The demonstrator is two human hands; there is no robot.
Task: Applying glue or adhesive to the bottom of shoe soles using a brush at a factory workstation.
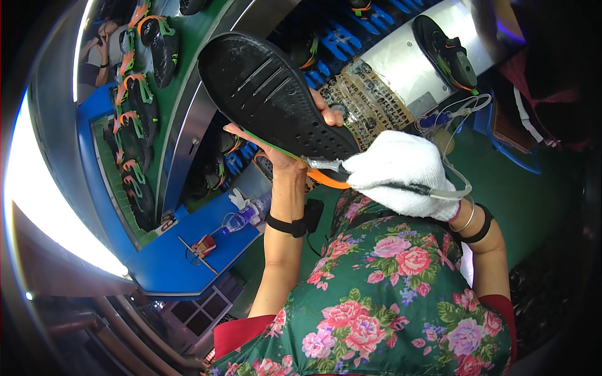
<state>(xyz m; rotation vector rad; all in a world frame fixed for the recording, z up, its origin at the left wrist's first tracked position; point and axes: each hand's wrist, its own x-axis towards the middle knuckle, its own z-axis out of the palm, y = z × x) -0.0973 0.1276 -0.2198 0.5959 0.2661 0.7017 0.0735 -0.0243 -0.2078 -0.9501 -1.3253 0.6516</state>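
Note:
My left hand [282, 154] is bare and closed round a large black shoe sole [269, 94], its broad face turned up. Fingers show at its right edge and the thumb side beneath it. Cut grooves run across the sole's wide end, small holes dot its narrow end, and part of the surface gleams as if wet. An orange strap [328, 180] loops out below. In a white knitted glove, my right hand [401, 172] is closed on a brush [325, 165], whose tip meets the sole's edge by the narrow end. A clear tube [448, 193] runs from this hand.
On the left, a green conveyor [200, 37] carries several black sandals [139, 113] with orange and green straps. Another black sandal [445, 53] lies on a metal plate at upper right. A purple-labelled bottle [241, 218] and a red tool [202, 247] sit on a blue table [169, 269].

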